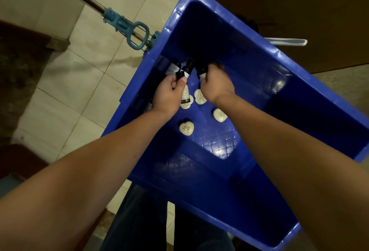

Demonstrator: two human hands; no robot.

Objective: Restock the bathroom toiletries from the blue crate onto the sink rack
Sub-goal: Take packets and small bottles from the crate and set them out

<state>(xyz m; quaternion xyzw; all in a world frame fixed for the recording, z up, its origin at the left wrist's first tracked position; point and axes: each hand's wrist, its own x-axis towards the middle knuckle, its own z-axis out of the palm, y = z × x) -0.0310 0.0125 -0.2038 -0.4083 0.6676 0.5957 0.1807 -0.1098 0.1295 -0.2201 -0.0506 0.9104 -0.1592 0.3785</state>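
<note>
2 hands: both reach down into the blue crate [269,55], toward its far-left corner.
Left hand [169,93]: the fingers and thumb are curled round a small dark bottle [179,75], and its black cap pokes out past the fingertips.
Below the thumb: a labelled bottle body [186,96] shows on the crate floor; I cannot tell if it is the same bottle.
Right hand [216,85]: it is knuckles up, with the fingers curled down over a second dark bottle [202,71]. Only the top and a strip of white label show.
Loose bottles: 2 more dark bottles with pale labels [172,68] lie side by side in the corner, just beyond the left hand.
Hearts: 4 white heart-shaped pieces [185,129] lie on the crate floor, 2 near the wrists and 2 nearer the camera.
Outside the crate: a mop with a blue grip [137,35] lies across the pale tiled floor [83,83], and its head end passes behind the crate's far-left corner.
</note>
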